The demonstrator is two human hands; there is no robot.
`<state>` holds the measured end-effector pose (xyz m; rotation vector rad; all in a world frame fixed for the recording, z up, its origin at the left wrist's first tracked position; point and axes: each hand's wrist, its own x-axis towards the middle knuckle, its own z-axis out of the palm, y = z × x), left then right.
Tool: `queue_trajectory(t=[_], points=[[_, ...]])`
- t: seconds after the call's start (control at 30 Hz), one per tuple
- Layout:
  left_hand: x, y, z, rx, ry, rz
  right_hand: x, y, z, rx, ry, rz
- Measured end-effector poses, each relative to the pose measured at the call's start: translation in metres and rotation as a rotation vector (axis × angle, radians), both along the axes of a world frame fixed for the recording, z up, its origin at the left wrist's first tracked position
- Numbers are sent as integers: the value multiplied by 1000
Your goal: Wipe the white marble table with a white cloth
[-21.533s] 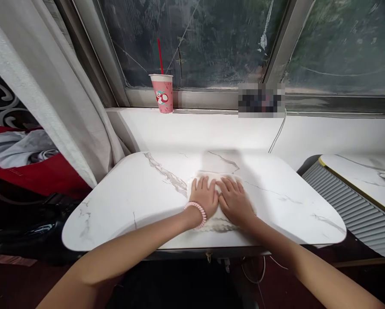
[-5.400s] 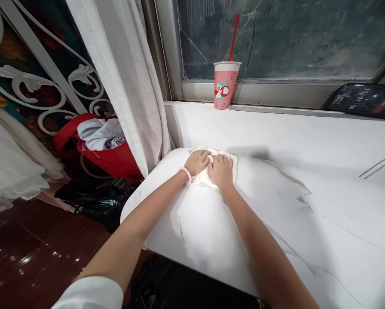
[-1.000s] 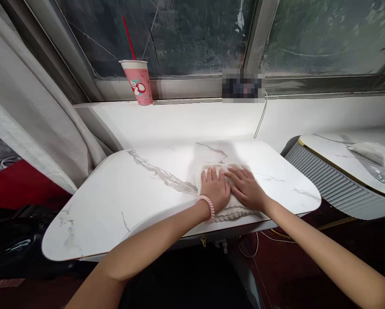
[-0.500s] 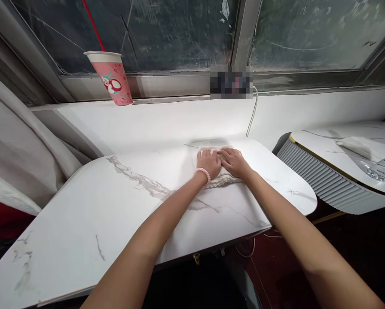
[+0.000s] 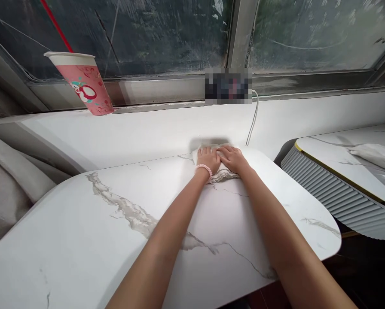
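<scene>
A crumpled white cloth [image 5: 223,175] lies on the white marble-patterned tabletop [image 5: 115,236], close to its back edge by the wall. My left hand [image 5: 208,159], with a pink beaded band at the wrist, rests flat on the cloth, fingers stretched toward the wall. Beside it, my right hand [image 5: 231,159] also presses down flat on the cloth, its fingers pointing left and meeting the left hand's. The part of the cloth beneath both palms is hidden.
A pink paper cup [image 5: 86,88] with a red straw stands on the window ledge at left. A blurred-out dark object [image 5: 228,88] sits there too, a white cable [image 5: 253,118] hanging from it. At right is another ribbed-sided table [image 5: 324,186] bearing white material [image 5: 374,155].
Both hands and the cloth have moved toward the wall side of the tabletop. The view has also come closer, and the cup appears further left.
</scene>
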<state>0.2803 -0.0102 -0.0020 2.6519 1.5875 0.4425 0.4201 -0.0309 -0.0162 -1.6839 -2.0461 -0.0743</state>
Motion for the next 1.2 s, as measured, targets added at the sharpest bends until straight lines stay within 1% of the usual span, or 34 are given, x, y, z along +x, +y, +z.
queue_trajectory(t=[0.13, 0.23, 0.33, 0.43, 0.53, 0.63, 0.77, 0.87, 0.93, 1.0, 1.1, 1.2], points=[[23, -17, 0, -4, -29, 22, 26, -10, -2, 28, -5, 2], [38, -38, -1, -22, -38, 2, 44, -32, -1, 0, -33, 26], [49, -64, -1, -42, -33, -20, 55, -63, 2, -17, -46, 33], [55, -92, 0, -48, -30, -54, 60, -97, 4, -27, -66, -32], [57, -120, 1, -26, -52, -108, 64, -132, 3, -35, -90, -92], [60, -150, 1, 2, -104, -157, 69, -167, 3, -50, -95, -123], [64, -192, -2, 19, -111, -187, 73, -212, 3, -73, -88, -159], [65, -216, -3, 6, -104, -190, 70, -238, 4, -115, -88, -193], [64, -227, -4, -8, -107, -181, 67, -248, 6, -145, -73, -225], [64, -231, -4, -25, -105, -183, 64, -249, 7, -173, -39, -268], [64, -227, -3, -42, -90, -192, 62, -238, 7, -200, 17, -342], [64, -215, -2, -48, -88, -193, 60, -220, 6, -164, 32, -390]])
